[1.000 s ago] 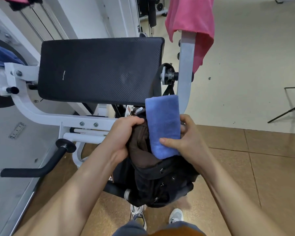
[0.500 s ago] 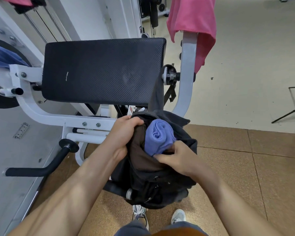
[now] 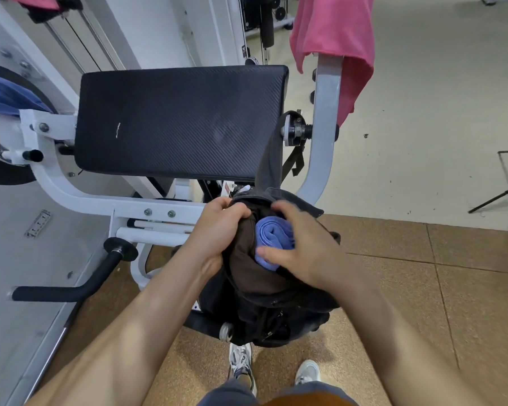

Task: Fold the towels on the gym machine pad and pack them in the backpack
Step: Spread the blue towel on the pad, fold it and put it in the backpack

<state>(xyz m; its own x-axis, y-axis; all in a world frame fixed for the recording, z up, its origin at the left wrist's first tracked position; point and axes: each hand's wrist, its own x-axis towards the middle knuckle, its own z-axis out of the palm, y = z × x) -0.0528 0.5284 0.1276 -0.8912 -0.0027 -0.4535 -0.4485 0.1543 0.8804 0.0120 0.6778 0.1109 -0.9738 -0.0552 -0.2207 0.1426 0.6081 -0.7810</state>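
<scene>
A black backpack (image 3: pixel 276 312) hangs by a strap from the machine frame, its mouth open below the black pad (image 3: pixel 176 121). A folded blue towel (image 3: pixel 272 237) sits upright inside the opening, only its top showing. My left hand (image 3: pixel 217 230) grips the backpack's left rim and holds it open. My right hand (image 3: pixel 302 244) lies over the towel, thumb at its near side and fingers curled over its far side. A pink towel (image 3: pixel 335 33) hangs over the upright white post. A dark blue cloth (image 3: pixel 3 95) lies on the machine at the far left.
The white machine frame (image 3: pixel 79 197) and a black foam handle (image 3: pixel 71 290) stick out to the left. My two shoes (image 3: pixel 273 370) stand below the bag on a brown tiled floor (image 3: pixel 452 288). A black stand leg (image 3: pixel 499 194) is at the right.
The blue towel has gone from standing above the backpack down into its opening. My right hand followed it down and now covers its top. The left hand kept its hold on the rim.
</scene>
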